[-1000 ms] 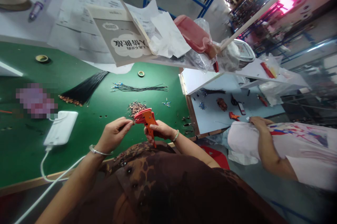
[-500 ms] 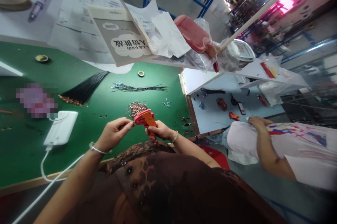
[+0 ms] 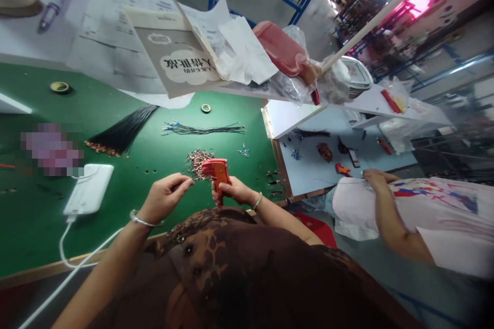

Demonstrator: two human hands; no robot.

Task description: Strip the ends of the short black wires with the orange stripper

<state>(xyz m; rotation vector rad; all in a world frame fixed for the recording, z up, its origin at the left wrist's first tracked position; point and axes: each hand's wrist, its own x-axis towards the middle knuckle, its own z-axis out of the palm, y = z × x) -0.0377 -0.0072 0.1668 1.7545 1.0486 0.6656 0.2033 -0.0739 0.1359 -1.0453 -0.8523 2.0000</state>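
My right hand is wrapped round the handle of a red and orange wire stripper, its red head pointing left over the green tabletop. Just left of the tool, my left hand is closed in a pinch. Whatever its fingertips hold is too small to make out. A pile of small copper-coloured pieces lies right behind the stripper's head. Farther back rests a thin bundle of black wires with blue ends. Several small blue-and-metal pieces lie to its right.
A thick fan of black wires, a white power bank with its cable and two tape rolls lie on the green table. Papers and a booklet overhang it from the shelf. A co-worker sits at the right-hand table.
The wire stripper has come away from my left fingertips, moving slightly right and turning more upright. My left hand stays nearly in place, still pinched.
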